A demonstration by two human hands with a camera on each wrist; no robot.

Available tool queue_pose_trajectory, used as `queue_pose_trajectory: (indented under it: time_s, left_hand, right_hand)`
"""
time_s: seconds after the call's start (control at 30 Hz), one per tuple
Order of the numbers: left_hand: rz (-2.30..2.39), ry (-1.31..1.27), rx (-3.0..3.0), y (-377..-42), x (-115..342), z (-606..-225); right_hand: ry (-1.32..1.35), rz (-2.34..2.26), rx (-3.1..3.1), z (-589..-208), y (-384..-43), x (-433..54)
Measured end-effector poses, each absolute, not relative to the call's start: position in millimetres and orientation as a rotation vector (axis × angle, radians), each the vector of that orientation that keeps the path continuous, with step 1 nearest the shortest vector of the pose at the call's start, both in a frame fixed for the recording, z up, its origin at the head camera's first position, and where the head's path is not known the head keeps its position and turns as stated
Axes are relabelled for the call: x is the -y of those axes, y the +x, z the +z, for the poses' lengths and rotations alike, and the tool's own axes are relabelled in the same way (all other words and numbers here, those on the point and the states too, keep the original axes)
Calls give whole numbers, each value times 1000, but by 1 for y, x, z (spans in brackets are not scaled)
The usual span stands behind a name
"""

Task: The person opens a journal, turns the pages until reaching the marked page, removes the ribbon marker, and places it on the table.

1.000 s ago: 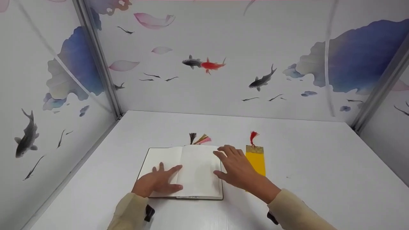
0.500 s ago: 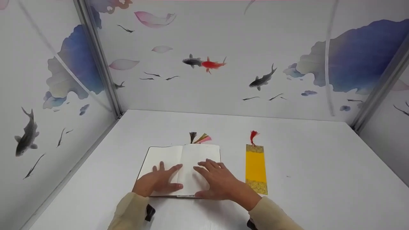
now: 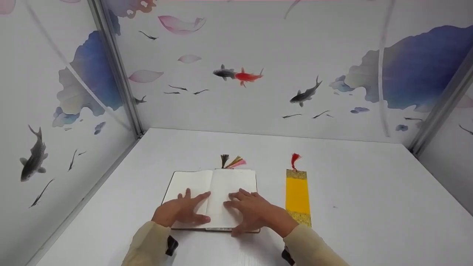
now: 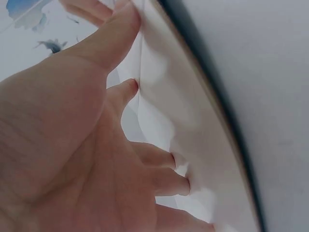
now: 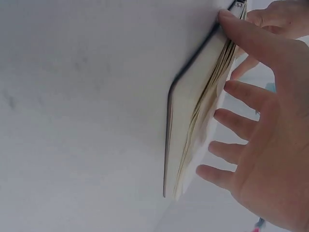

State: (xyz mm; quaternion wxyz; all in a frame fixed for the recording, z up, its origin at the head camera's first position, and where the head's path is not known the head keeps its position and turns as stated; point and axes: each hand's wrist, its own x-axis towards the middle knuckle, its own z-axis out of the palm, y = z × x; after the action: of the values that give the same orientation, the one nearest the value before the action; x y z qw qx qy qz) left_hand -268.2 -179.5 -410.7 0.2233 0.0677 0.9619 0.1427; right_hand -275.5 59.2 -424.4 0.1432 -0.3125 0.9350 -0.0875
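An open notebook (image 3: 233,180) with blank white pages lies on the white table. My left hand (image 3: 181,211) rests on its left page with fingers spread, the forefinger and thumb reaching the centre fold. In the left wrist view those fingertips (image 4: 182,185) press on the paper. Over the right page is my right hand (image 3: 255,212), its fingers apart and lightly bent. Its thumb (image 5: 231,18) touches the notebook's near edge in the right wrist view, where the page stack looks slightly fanned. Dark, gold and pink tassels (image 3: 235,162) stick out past the notebook's far edge.
To the right of the notebook lies a yellow bookmark (image 3: 297,195) with gold patterned ends and a red tassel (image 3: 295,161). White panels printed with fish and petals (image 3: 273,44) enclose the table (image 3: 369,192) at the back and sides.
My right hand has moved left and nearer from the notebook's right edge onto the right page, uncovering the yellow bookmark. Its thumb now lies at the near edge. The left hand has stayed put.
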Motion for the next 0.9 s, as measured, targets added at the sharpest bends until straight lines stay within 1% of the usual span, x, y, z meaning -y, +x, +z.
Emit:
queue_pose_trajectory:
  time_s: [0.27,0.53,0.63,0.77,0.9]
  left_hand:
    - [468,244,-2642,-266,208,-409]
    - [498,259,-2639,-269,211,-409]
    - [496,257,-2642,-269,212,-410]
    - [480,244,-2650,-269,213,-411]
    - [482,241,-2649,-268,214,-412]
  right_hand:
    - [-847,-298,-2596,-416,-279,-63]
    - [-832,-403,-2494,-405,-287,-71]
    - [-863,-363,-2559,-404,-288,-75]
    - [-822,-380,-2733,-403,-289,-81]
    - [-758,-565,-2845,-405,-295,-87]
